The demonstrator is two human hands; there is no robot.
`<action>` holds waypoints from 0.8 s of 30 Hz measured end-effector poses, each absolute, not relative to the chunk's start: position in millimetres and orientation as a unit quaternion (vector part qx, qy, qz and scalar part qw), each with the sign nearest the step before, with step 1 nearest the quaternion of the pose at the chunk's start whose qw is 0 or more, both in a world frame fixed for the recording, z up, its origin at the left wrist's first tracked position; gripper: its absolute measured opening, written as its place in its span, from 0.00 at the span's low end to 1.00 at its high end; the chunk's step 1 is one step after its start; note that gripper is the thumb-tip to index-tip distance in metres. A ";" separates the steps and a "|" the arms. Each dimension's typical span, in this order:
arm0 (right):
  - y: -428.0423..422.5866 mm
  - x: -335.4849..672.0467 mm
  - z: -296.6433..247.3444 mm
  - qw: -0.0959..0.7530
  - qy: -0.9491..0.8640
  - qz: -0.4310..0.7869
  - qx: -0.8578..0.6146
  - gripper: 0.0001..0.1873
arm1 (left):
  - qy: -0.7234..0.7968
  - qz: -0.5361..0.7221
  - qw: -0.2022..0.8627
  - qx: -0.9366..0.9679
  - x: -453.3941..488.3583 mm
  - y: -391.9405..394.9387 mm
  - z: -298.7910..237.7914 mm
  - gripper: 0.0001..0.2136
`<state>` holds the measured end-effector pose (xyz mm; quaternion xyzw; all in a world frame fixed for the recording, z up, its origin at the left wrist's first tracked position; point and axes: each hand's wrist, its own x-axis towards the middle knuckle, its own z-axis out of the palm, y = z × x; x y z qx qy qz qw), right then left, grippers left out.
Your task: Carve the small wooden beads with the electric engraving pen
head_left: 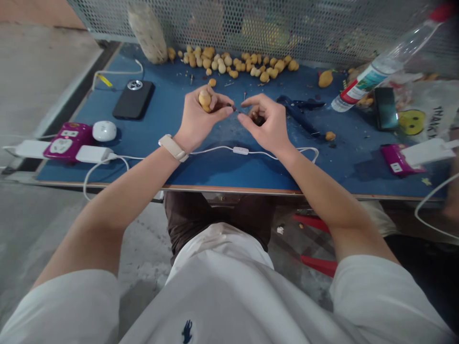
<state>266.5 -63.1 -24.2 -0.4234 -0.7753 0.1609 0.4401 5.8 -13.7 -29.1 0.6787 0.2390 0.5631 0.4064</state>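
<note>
From my remote seat, nearest first. Left hand (199, 117): fingers closed around a tan gourd-shaped nut (204, 98), its rounded top showing above them. The thumb and forefinger tips of that hand pinch a small dark bit (234, 108), too small for me to identify. Right hand (267, 125): fingers curled narrow around a dark lump (258, 121), mostly hidden. The two hands hover close together, just apart, over a blue table (229, 172). A cream wristband (173, 147) sits on the left wrist.

Just below the wrists, a white cable (215, 150) with a small white switch (240, 150) crosses the table. Left of the hands: a magenta power strip (68, 141), a white charger (93, 154), a round white case (104, 130) and a black phone (133, 99). Right of them: a dark blue object (297, 111), unclear to me, and a lone nut (330, 136). Further right, a plastic bottle (380, 67) lies tilted beside a second phone (386, 109) and a yellow smiley bag (411, 122).

Farthest out, a long row of loose nuts (233, 64) lies along a perforated metal screen (287, 24), with a pale sack (147, 33) leaning against it.
</note>
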 end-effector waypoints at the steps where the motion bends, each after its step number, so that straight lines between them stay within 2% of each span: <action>1: -64.6 265.6 -22.2 0.444 -0.775 0.158 -0.421 0.24 | 0.233 0.561 0.411 0.680 6.3 -16.4 -28.8 0.38; 11: -80.3 253.3 -1.6 0.435 -0.761 0.173 -0.450 0.24 | 0.209 0.576 0.407 0.678 7.1 -7.1 -37.6 0.46; 19: -79.4 256.9 -1.5 0.438 -0.761 0.169 -0.449 0.19 | 0.228 0.550 0.381 0.707 9.3 -21.7 -30.9 0.43; 24: -75.9 256.8 -2.5 0.446 -0.756 0.209 -0.432 0.22 | 0.240 0.564 0.360 0.703 9.4 -29.3 -22.4 0.45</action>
